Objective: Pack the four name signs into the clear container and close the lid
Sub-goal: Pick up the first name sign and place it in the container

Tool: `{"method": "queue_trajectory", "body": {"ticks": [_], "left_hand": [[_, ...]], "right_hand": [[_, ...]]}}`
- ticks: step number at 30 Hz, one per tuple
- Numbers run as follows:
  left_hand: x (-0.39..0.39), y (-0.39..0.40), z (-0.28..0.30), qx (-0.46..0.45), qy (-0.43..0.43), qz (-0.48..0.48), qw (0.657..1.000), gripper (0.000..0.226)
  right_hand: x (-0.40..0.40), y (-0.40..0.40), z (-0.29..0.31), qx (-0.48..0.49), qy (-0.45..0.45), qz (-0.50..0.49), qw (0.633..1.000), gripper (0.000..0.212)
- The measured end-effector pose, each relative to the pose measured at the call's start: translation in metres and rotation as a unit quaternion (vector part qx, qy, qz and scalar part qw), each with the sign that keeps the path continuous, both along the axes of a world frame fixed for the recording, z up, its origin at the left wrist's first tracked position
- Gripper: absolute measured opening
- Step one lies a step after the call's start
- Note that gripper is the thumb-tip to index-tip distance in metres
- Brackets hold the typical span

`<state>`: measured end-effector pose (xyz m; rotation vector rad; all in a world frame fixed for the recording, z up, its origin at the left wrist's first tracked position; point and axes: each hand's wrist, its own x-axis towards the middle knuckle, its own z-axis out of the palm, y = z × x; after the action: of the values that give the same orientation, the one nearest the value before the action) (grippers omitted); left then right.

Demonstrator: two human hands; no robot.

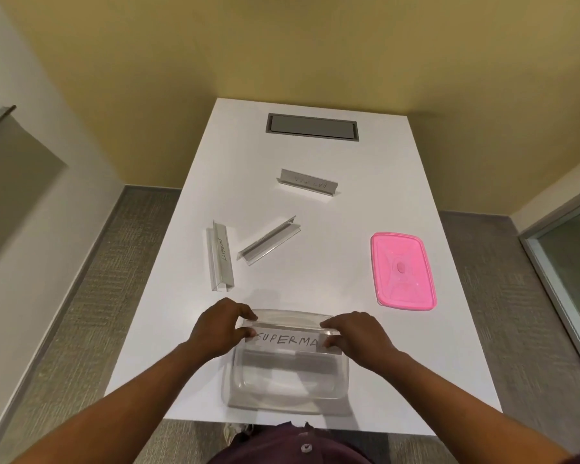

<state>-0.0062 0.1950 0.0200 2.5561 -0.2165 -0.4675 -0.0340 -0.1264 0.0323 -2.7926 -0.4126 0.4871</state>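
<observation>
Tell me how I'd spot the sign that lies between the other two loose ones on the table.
Start at the white table and find the pink lid on its right side. Look left from there, past bare tabletop, to the middle sign, right of the Elephant sign and nearer than the far sign. It alone lies diagonally and shows no writing.

An office meeting room is suggested by a white table [315, 162] fitted with a grey cable hatch [312, 126]. Grey carpet [91, 296], plain yellow walls [282, 45] and a glass partition [573, 262] are also seen.
</observation>
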Motion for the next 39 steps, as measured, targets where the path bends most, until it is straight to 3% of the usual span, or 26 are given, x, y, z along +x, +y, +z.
{"method": "queue_trajectory", "body": {"ticks": [7, 13, 17, 20, 28, 33, 39], "left_hand": [[-0.003, -0.011, -0.016, 0.106, -0.067, -0.067, 0.990, 0.035], [-0.007, -0.015, -0.027, 0.183, -0.083, -0.139, 0.970, 0.027], [-0.012, -0.022, -0.027, 0.257, -0.076, -0.180, 0.946, 0.012], [-0.014, -0.028, -0.028, 0.307, -0.064, -0.185, 0.931, 0.017], [-0.010, -0.036, -0.036, 0.325, -0.035, -0.168, 0.930, 0.022], [-0.007, -0.038, -0.041, 0.314, -0.029, -0.152, 0.937, 0.024], [-0.007, -0.037, -0.049, 0.297, -0.033, -0.134, 0.945, 0.027]], "right_hand": [[0.005, 0.017, -0.013, -0.119, -0.018, 0.060, 0.991, 0.015], [-0.002, 0.030, -0.025, -0.171, -0.010, 0.096, 0.981, 0.013], [-0.004, 0.041, -0.029, -0.208, -0.020, 0.093, 0.973, 0.041], [-0.004, 0.047, -0.038, -0.200, -0.044, 0.085, 0.975, 0.046], [-0.002, 0.051, -0.044, -0.210, -0.029, 0.064, 0.975, 0.045], [-0.007, 0.053, -0.050, -0.244, -0.022, 0.066, 0.967, 0.032], [-0.005, 0.053, -0.052, -0.211, 0.003, 0.050, 0.976, 0.026]]}}
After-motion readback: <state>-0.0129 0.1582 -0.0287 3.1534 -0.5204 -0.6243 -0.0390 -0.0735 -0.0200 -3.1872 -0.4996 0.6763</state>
